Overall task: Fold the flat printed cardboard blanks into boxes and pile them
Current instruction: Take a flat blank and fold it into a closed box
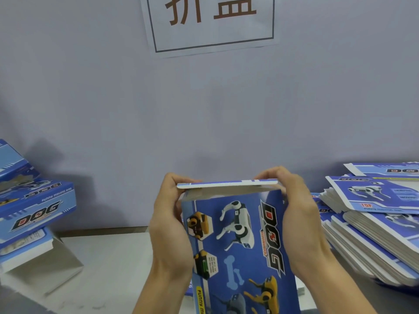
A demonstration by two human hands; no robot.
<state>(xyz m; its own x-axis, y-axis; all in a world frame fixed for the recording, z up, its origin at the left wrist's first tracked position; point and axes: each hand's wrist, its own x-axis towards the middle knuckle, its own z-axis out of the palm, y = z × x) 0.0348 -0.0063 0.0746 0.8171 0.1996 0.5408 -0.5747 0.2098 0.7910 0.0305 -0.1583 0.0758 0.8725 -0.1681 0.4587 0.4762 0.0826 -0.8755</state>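
I hold a blue printed cardboard box (240,241) upright in front of me, its face showing robot dogs and the word DOG. My left hand (170,225) grips its left side, fingers curled over the far top edge. My right hand (299,220) grips the right side the same way. Between both hands the top flap (226,185) lies folded over, nearly level. A pile of folded boxes (36,205) stands at the left. A stack of flat blanks (374,220) lies at the right.
A grey wall rises close behind the table (118,264), with a paper sign (210,21) bearing large brown characters. A white cardboard piece (45,266) leans under the left pile. More blue cardboard lies beneath the held box.
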